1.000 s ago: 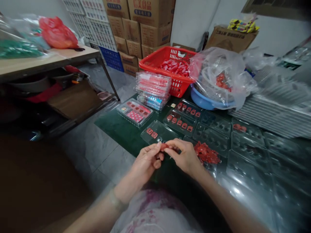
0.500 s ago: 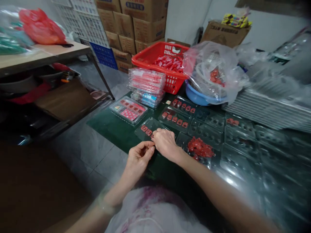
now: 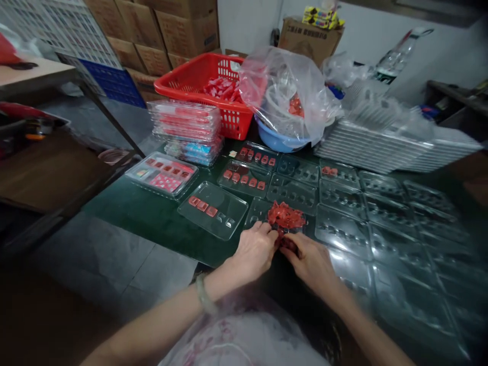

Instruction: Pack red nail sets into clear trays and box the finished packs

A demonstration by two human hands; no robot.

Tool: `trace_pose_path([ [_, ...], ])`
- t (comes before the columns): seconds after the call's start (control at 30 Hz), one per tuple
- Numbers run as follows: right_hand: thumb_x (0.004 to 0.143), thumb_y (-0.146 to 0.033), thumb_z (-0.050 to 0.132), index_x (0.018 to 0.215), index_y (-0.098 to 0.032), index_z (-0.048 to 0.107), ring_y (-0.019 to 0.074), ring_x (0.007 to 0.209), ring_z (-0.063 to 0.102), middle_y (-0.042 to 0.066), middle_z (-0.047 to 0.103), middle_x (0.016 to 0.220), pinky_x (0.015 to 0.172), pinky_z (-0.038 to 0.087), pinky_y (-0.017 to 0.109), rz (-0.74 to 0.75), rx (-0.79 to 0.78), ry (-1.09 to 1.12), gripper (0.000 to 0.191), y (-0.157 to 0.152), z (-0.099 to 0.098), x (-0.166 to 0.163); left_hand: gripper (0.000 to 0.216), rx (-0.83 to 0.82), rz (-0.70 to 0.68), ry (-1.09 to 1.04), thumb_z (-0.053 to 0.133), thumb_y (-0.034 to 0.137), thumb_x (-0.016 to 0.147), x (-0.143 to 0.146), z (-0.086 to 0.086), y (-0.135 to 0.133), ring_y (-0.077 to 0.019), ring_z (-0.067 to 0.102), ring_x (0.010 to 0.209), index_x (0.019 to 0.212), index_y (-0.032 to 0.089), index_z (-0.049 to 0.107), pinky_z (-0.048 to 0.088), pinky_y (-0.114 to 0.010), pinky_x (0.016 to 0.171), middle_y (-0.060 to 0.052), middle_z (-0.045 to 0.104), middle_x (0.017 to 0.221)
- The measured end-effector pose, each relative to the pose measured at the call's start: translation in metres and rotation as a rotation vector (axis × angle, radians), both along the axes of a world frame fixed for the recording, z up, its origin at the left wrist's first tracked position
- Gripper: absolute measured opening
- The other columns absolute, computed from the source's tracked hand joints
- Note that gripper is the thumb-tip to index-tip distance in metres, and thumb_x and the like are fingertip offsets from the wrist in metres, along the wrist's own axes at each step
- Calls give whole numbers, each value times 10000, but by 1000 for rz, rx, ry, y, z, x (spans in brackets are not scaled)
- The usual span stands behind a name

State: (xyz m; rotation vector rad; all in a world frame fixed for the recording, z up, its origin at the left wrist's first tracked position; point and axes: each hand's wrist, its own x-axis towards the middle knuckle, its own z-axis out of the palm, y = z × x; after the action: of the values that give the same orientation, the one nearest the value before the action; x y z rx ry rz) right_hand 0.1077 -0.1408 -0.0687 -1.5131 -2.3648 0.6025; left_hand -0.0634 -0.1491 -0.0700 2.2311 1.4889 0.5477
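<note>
My left hand (image 3: 257,249) and my right hand (image 3: 310,259) meet at the near edge of a heap of small red plastic pieces (image 3: 285,215). The fingers of both hands are closed around red pieces (image 3: 280,235) from the heap; just how many is hidden. Left of them lies a clear plastic tray (image 3: 232,208) with three red squares (image 3: 202,206) set in a row and bare hollows beside them. Beyond it, another clear tray (image 3: 244,173) carries a full row of red squares.
A filled clear pack (image 3: 162,175) lies at left before stacked packs (image 3: 185,122). Behind stand a red basket (image 3: 234,122) and a blue basin (image 3: 282,141) with a plastic bag (image 3: 282,76). Moulded clear trays (image 3: 343,223) cover the right; more are stacked (image 3: 381,150) behind.
Both hands have moved right, from the tray to the red heap. A third red square now shows plainly in that tray's row. The whole view has swung right.
</note>
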Motion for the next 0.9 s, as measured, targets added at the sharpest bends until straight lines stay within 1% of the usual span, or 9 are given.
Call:
trace_pose_path([
  [0.07,796,-216,535,978,-231,608,160,708,577,24,621,833,633,432,270,-24,14,63,197,-2,-3,-8,200,-38,33,-128,420,177,839,-2,2,2,-207,526,808,854,145,616,423,-324,708,-88,588,853],
  [0.17,804,-229,546,1036,-221,589,148,737,573,31,610,873,672,451,268,17,25,270,236,3,1,-19,186,-230,89,-547,469,199,840,-12,12,1,-167,561,793,885,153,644,436,-275,722,-60,630,856],
  [0.27,813,-229,554,989,-210,613,139,767,575,32,617,872,708,459,267,81,25,468,186,9,9,-31,162,-414,198,-895,556,239,806,-25,21,-5,-120,559,663,880,144,664,432,-216,619,-36,656,775],
  [0.43,794,-188,580,894,-201,646,124,744,569,25,614,828,664,460,243,133,-31,625,121,12,14,-63,219,-446,461,-1253,714,255,676,-47,12,-20,-84,524,588,862,149,673,371,-164,489,-28,650,730],
  [0.5,786,-160,579,875,-198,646,119,732,560,21,600,824,654,455,237,168,-48,627,118,10,13,-78,233,-462,545,-1340,739,237,643,-58,6,-26,-88,530,597,843,138,670,358,-156,464,-36,644,726],
  [0.6,785,-135,560,845,-187,637,117,719,545,18,579,804,652,444,233,239,-68,585,111,5,9,-98,207,-521,648,-1452,757,210,611,-72,0,-33,-50,467,481,767,127,650,310,-147,409,-10,609,636],
  [0.73,797,-131,531,844,-174,617,117,731,540,20,572,807,662,428,223,302,-49,525,107,7,8,-116,207,-557,740,-1598,751,194,603,-81,1,-39,-40,435,441,747,130,616,303,-149,401,14,570,590],
  [0.8,809,-150,518,837,-173,610,122,736,541,25,574,812,661,420,224,299,-3,441,99,12,12,-123,206,-469,770,-1591,729,221,633,-83,4,-40,-60,471,506,778,129,615,321,-152,418,-6,583,639],
  [0.9,817,-195,515,809,-182,610,141,731,553,31,582,810,648,406,243,292,73,178,96,23,19,-136,198,-190,865,-1388,686,250,687,-90,5,-42,-55,452,535,831,133,615,318,-150,432,-8,587,695],
])
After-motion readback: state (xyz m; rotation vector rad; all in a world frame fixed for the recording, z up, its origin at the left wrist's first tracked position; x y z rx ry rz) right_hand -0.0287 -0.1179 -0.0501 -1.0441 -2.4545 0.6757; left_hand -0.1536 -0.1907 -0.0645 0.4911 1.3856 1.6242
